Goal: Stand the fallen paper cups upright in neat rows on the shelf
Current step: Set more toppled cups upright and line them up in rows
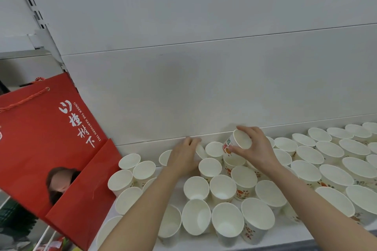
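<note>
Many white paper cups with red and green print stand mouth-up across the white shelf (pixel 179 195). My right hand (pixel 255 149) grips one printed cup (pixel 238 141) near its rim, tilted and lifted above the back row. My left hand (pixel 183 155) reaches to the back of the shelf, fingers curled round another cup (pixel 201 152) that leans beside it. Upright cups (pixel 222 188) fill the space between my forearms, and more upright cups (pixel 334 175) run off to the right.
A red paper gift bag (pixel 51 144) with rope handles leans at the shelf's left end, close to the leftmost cups (pixel 120 181). The grey back panel (pixel 204 87) rises right behind the last row. A slotted upright (pixel 30 2) stands at upper left.
</note>
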### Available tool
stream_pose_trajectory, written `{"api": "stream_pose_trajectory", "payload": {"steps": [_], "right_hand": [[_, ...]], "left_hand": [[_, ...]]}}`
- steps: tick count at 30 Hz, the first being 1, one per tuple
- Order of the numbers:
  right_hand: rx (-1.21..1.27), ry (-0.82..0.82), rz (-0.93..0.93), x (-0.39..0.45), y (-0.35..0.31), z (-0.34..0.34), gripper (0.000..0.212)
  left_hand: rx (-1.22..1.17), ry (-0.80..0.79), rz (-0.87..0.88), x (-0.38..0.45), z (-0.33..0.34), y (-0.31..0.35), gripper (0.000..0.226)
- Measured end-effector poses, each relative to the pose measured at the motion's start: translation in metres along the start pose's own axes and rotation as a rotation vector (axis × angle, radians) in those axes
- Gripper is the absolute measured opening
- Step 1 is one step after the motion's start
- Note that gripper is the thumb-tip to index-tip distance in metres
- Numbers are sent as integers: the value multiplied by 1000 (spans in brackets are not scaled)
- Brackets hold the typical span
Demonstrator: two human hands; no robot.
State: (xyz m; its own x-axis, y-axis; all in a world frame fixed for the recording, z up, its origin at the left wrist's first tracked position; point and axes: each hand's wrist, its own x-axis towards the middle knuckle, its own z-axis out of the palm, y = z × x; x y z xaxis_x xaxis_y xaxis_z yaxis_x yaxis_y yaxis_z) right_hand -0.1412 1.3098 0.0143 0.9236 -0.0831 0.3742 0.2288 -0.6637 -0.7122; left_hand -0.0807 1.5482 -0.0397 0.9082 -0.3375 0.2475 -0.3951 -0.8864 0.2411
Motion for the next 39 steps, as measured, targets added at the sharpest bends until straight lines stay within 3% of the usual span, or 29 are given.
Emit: {"api": "stream_pose_trajectory", "payload": {"steps": [4,8,11,17,21,26,29,32,35,39], "right_hand": [[46,17,-42,-2,-9,6,70],[87,-6,-112,-6,-26,17,67],[129,-47,-139,-11,-39,30,66],[171,-193,-203,-25,-71,74,61],[-28,-329,-272,-28,-74,111,65],[-314,-472,-245,-32,-62,124,74],[-352,-453,-279,-41,-75,106,98],[-403,-451,-330,-75,-83,77,90],[-522,-455,-470,-120,-74,60,81],[-649,-481,-478,-142,-57,56,80]], "left_hand": [[-120,81,-114,-6,6,-1,64],[70,8,-51,-16,7,-5,62],[-17,-31,-53,-24,-12,-13,66],[-35,194,-190,-79,-65,-53,51],[-9,184,-298,-131,-76,-75,49],[-131,178,-418,-200,-79,-75,73],[-259,228,-474,-233,-76,-63,65],[-398,201,-524,-243,-75,-49,62],[-313,120,-582,-235,-72,-33,77],[-49,-2,-575,-223,-67,-11,88]]}}
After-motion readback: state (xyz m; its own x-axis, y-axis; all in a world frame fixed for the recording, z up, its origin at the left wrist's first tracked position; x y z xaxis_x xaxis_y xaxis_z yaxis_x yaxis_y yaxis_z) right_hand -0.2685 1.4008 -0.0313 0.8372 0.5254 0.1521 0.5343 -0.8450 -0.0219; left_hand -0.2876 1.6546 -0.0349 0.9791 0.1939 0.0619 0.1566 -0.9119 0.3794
